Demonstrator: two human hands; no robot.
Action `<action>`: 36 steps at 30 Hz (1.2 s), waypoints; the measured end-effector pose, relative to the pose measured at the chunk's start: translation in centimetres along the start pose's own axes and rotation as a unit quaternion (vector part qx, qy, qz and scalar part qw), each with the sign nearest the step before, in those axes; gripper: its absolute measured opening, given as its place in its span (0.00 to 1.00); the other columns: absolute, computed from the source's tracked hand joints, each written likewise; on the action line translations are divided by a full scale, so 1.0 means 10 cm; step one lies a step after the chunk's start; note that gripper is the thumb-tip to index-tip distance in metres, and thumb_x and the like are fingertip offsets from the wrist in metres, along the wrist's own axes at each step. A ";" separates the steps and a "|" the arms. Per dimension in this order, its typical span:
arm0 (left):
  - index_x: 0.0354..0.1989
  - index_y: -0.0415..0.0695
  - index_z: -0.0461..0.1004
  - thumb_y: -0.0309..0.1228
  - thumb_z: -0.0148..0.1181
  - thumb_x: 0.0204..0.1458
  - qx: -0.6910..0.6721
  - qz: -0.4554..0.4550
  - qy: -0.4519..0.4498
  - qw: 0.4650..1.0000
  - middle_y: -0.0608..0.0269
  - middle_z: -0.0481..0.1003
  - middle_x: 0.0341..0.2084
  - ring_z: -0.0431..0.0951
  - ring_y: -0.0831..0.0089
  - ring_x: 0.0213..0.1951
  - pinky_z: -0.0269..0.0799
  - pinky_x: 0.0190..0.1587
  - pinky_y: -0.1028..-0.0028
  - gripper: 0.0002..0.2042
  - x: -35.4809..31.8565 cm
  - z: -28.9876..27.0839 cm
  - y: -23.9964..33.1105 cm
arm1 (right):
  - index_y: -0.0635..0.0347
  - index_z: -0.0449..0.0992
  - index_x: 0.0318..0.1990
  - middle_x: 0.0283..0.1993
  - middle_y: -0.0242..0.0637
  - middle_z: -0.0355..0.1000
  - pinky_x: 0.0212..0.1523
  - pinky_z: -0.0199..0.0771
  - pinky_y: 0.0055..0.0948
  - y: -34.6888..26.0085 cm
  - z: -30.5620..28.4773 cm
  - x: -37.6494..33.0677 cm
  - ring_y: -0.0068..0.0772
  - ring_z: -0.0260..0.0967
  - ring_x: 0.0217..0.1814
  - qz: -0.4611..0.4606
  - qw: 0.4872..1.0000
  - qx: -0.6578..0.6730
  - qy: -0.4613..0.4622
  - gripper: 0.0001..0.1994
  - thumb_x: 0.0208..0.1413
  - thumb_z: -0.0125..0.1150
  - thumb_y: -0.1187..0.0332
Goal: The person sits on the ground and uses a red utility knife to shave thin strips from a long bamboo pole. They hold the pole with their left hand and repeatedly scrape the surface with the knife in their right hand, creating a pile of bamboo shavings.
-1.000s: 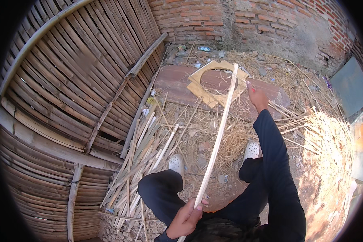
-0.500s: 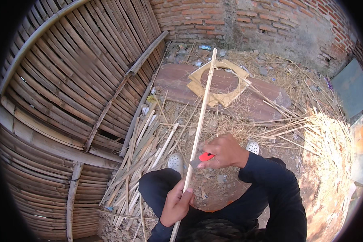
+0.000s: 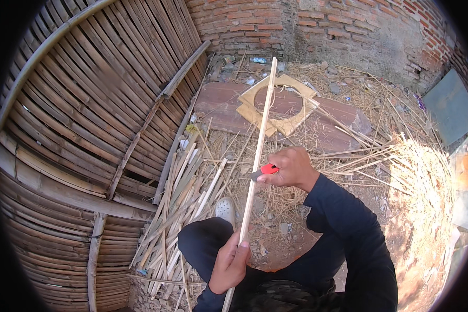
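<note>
A long pale bamboo strip slants away from my lap toward the far wall. My left hand is wrapped round its near part, thumb on top. Farther along, my right hand grips a red-handled utility knife. The knife's grey blade lies against the right edge of the strip, around its middle. Part of the knife's handle is hidden inside my right fist. The near end of the strip runs out of view at the lower edge.
Many split bamboo strips lie heaped at my left, beside a slatted bamboo wall. Ahead, a square board with a round hole rests on a brown sheet. Behind stands a brick wall. Shavings and more strips cover the ground at right.
My right hand has slid the knife forward along the strip, away from my left hand. My left hand keeps its hold. The view has shifted slightly.
</note>
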State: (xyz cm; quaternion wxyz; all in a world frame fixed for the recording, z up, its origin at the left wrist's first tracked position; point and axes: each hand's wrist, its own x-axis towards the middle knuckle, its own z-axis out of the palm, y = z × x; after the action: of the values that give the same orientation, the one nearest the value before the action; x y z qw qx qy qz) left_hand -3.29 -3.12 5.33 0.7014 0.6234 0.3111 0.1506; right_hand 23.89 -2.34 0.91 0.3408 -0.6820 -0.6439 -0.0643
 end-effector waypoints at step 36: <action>0.60 0.40 0.63 0.35 0.44 0.64 -0.080 -0.096 -0.088 0.988 0.72 0.59 0.16 0.59 0.83 0.18 0.54 0.21 0.81 0.19 -0.55 -0.05 -0.17 | 0.60 0.81 0.36 0.34 0.57 0.76 0.42 0.73 0.47 3.21 -0.40 -0.83 0.58 0.75 0.37 0.549 0.806 -0.145 0.166 0.37 0.58 0.36 0.34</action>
State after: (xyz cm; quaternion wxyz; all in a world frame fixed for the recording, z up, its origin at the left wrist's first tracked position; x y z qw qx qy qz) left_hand -8.07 -6.35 5.05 0.7848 0.5433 0.2935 0.0515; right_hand 53.50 -9.48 -12.70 0.3179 -0.9422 -0.0785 -0.0709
